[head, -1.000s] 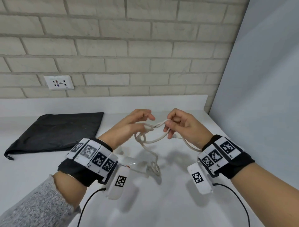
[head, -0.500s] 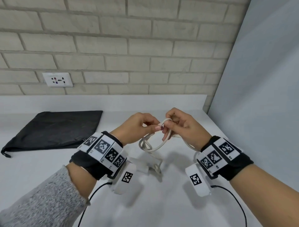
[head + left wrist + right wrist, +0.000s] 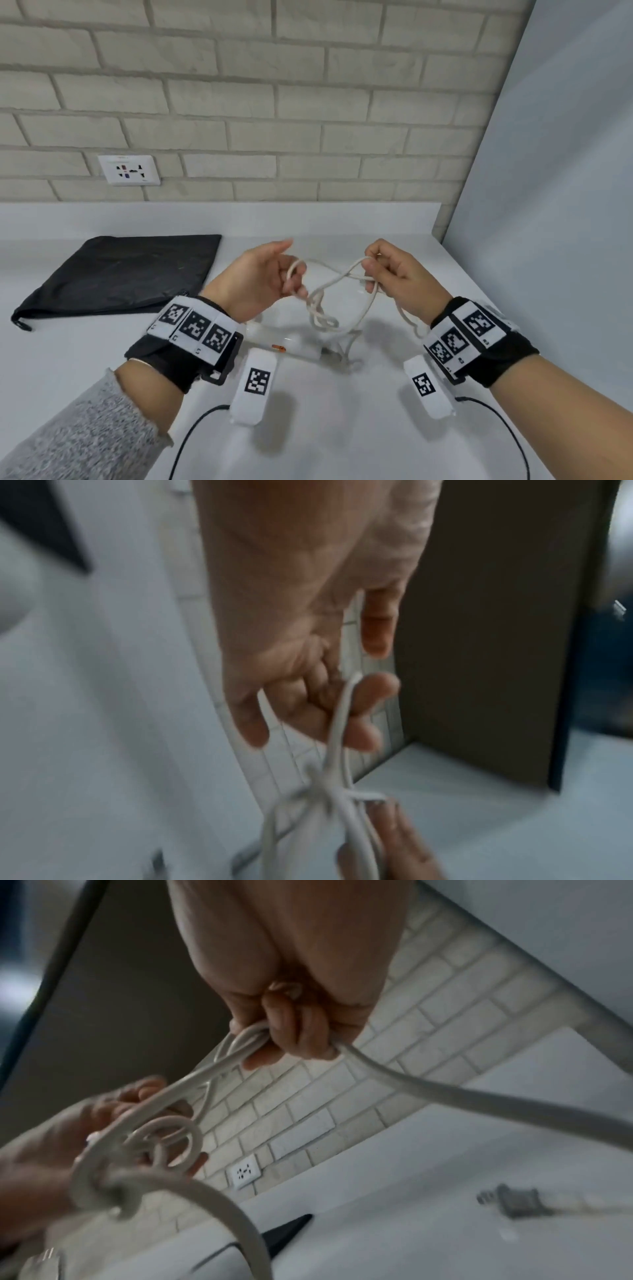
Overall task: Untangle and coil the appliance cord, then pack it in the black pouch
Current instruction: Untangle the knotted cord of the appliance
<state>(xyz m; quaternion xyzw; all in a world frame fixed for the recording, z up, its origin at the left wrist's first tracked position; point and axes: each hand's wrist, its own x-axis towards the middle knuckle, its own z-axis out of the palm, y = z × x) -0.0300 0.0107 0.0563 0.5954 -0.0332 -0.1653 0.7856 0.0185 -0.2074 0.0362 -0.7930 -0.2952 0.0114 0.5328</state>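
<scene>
White countertop, pale brick wall behind. Thin white appliance cord knotted, held aloft mid-counter. Left hand hooks one loop; right hand pinches another. Flat black fabric pouch near back-left edge. Risk: pulling apart likely tightens knot.

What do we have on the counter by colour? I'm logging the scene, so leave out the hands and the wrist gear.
White: 2, the tangled cord held up between both hands, and the appliance lying on the counter below it.
Black: 1, the pouch, flat at the left.
Total: 3
</scene>
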